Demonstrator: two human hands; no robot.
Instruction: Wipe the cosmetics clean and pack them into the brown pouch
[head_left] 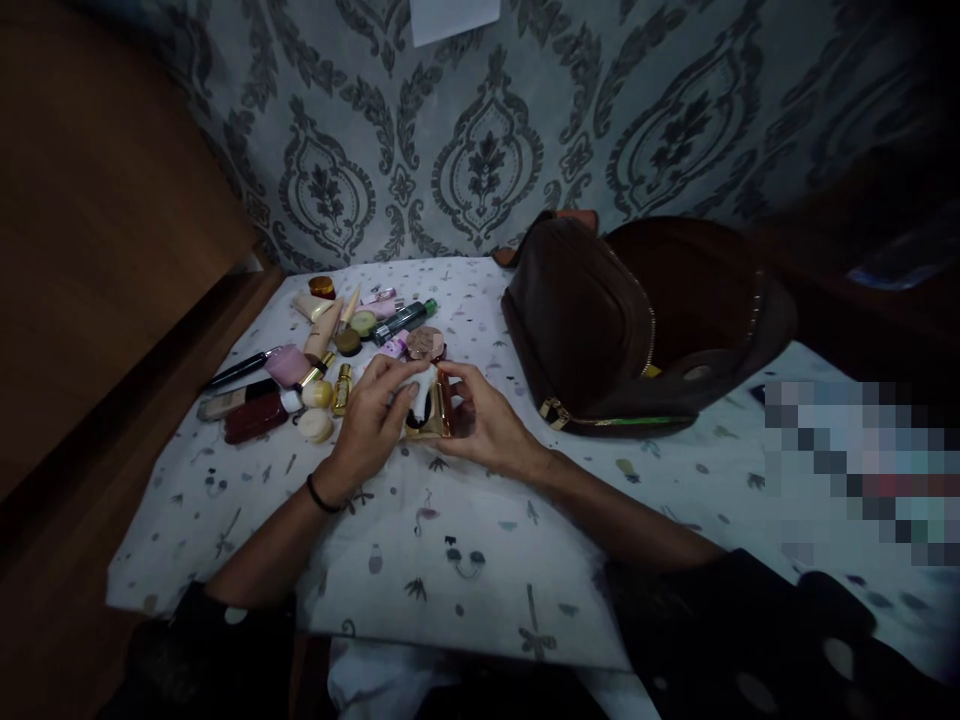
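Observation:
My right hand (491, 420) is closed round the side of a shiny gold compact case (433, 432), which it holds just above the cloth. With my left hand (371, 415) I pinch a white tissue or wipe (424, 390) and press it onto the case's dark inner face. My left fingers partly cover the case, so its full shape is hidden. Just beyond my fingers lies a round pinkish-brown powder compact (425, 343). To the left of my left hand are a small gold bottle (342, 388) and a round cream-coloured jar (315, 426).
A dark brown bag (577, 310) lies unzipped on the right. Several cosmetics spread over the left of the patterned cloth (465, 540), including a dark red bottle (253, 418), a pink container (287, 366) and a green-capped tube (405, 322). A wooden panel (112, 200) borders the left.

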